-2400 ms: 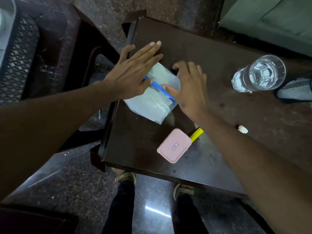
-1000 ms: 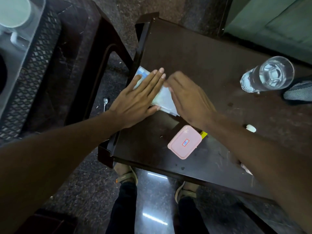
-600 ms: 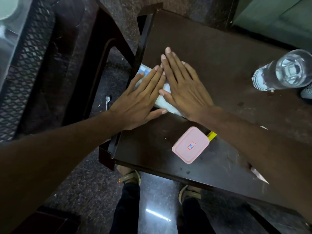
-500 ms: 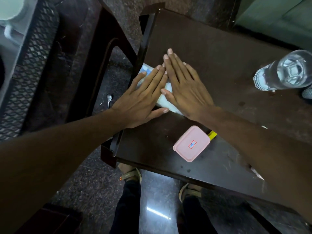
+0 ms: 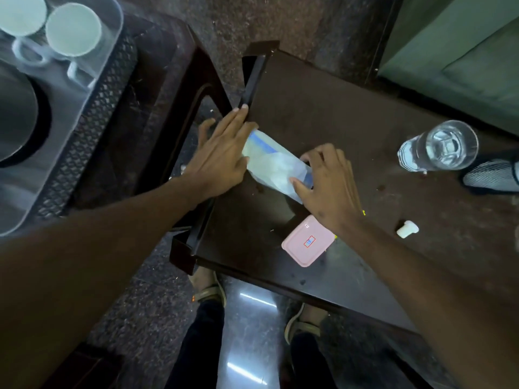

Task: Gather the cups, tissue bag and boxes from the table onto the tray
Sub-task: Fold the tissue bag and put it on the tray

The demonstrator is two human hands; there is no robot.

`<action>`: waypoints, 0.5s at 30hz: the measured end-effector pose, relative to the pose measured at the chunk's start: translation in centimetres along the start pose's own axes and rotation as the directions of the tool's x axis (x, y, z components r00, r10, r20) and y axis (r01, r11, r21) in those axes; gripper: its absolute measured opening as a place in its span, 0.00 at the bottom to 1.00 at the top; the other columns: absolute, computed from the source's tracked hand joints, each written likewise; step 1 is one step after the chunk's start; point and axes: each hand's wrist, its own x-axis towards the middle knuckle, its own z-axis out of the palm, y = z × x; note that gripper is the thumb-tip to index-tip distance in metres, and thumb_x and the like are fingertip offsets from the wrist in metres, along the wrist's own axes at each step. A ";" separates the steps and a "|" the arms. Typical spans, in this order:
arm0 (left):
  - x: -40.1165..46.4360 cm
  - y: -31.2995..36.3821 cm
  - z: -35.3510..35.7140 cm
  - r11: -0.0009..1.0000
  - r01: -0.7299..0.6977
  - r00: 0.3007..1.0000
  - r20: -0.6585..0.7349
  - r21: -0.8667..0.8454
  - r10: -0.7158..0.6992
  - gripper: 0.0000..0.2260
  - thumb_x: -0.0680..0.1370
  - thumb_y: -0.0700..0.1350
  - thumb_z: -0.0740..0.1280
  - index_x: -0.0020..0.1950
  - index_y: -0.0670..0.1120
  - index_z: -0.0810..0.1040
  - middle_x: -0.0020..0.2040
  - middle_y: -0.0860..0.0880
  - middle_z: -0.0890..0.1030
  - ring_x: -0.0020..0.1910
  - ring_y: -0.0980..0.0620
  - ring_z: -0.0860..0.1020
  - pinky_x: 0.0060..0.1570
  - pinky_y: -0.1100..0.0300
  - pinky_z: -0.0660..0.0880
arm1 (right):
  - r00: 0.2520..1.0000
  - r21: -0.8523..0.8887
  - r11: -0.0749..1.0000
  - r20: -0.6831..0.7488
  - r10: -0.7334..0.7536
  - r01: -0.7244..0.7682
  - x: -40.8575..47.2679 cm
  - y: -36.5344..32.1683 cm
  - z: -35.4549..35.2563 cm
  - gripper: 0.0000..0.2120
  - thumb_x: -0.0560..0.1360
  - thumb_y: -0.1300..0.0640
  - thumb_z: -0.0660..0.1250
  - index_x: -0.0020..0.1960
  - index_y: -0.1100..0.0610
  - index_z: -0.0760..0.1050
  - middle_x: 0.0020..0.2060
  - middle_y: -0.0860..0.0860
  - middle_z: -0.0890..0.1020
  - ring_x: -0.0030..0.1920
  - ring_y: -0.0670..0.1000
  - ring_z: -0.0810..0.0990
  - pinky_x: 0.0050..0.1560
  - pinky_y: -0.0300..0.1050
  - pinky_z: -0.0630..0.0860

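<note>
The left hand [image 5: 222,158] covers the left end of the tissue bag [image 5: 273,167], and the right hand [image 5: 328,181] covers its right end, so only the pale middle with a blue strip shows. Both hands lie flat on it with fingers [image 5: 238,116] spread and released, not curled around anything; whether the thumbs pinch the bag cannot be told. The bag lies on the dark surface [image 5: 323,108], at its left edge, and the left fingers reach past that edge over the gap to the chair [image 5: 157,113]. Just below the right wrist sits a pink box [image 5: 307,241], partly hidden by the forearm, with a speck of something yellow [image 5: 364,212] peeping out behind it. Well right of the right fingers stands a clear glass [image 5: 441,146], and nearer the forearm a small white cap [image 5: 407,229]. Beyond the fingers the surface is bare up to its far corner. Far left of the left fingers, a clear tray [image 5: 112,26], cut off by the frame, holds two blurred cups [image 5: 73,29] and a dark round thing too cropped to name.
</note>
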 end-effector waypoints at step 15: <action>-6.0 -3.1 -15.9 0.645 0.100 0.653 -0.440 -0.757 -0.617 0.13 0.75 0.41 0.72 0.59 0.47 0.76 0.49 0.53 0.82 0.41 0.55 0.79 0.45 0.59 0.77 | 0.992 0.589 0.806 -0.123 0.017 0.059 14.3 -17.1 -15.8 0.21 0.74 0.63 0.75 0.66 0.60 0.77 0.59 0.55 0.82 0.59 0.53 0.81 0.60 0.43 0.78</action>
